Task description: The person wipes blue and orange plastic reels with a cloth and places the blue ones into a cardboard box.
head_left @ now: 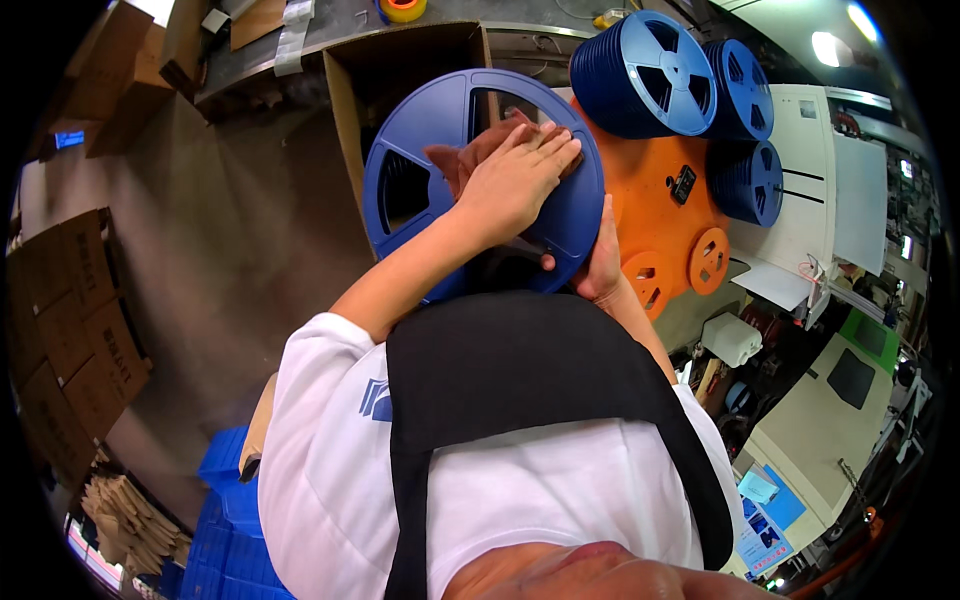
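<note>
A large blue plastic reel (pixel 415 125) with cut-out windows is tilted up in front of my chest. My left hand (pixel 512 185) lies across its face, fingers over a reddish-brown cloth (pixel 475 155) that it presses against the reel near the upper right. At the right lower rim, my right hand (pixel 603 258) grips the reel, and one fingertip shows through a window. The rest of that hand's fingers are hidden behind the reel. Just behind the reel stands an open cardboard box (pixel 347 130), partly covered by it.
Stacked blue reels (pixel 645 75) stand on an orange surface (pixel 640 170) at the right, with orange discs (pixel 709 261) and a small black device (pixel 682 185). A grey bench (pixel 345 25) runs along the back. Cartons (pixel 75 340) are at the left, blue bins (pixel 225 530) lower left.
</note>
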The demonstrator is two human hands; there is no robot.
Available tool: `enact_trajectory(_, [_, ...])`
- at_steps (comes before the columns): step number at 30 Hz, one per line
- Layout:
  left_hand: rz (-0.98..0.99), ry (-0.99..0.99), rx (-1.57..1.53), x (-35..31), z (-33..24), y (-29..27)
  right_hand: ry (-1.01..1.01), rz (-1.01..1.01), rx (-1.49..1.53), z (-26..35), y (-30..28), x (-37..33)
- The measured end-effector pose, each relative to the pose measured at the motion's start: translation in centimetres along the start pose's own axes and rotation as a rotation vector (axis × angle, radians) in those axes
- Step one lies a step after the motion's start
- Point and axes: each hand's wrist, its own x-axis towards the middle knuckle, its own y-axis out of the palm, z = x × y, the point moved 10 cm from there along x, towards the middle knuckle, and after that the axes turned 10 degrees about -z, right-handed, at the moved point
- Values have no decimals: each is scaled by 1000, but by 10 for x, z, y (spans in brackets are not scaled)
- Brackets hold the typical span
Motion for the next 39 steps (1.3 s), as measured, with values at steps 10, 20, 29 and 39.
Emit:
enact_trajectory(10, [-9, -40, 6, -10, 7, -4, 15, 34, -51, 2, 2, -2])
enact_trajectory(20, [112, -2, -35, -38, -10, 5, -11, 10, 25, 3, -2, 6])
enact_trajectory(29, [354, 139, -215, -70, -32, 27, 22, 6, 93, -7, -17, 6])
enact_trajectory(39, [241, 172, -215, -57, -32, 23, 69, -199, 14, -7, -17, 7])
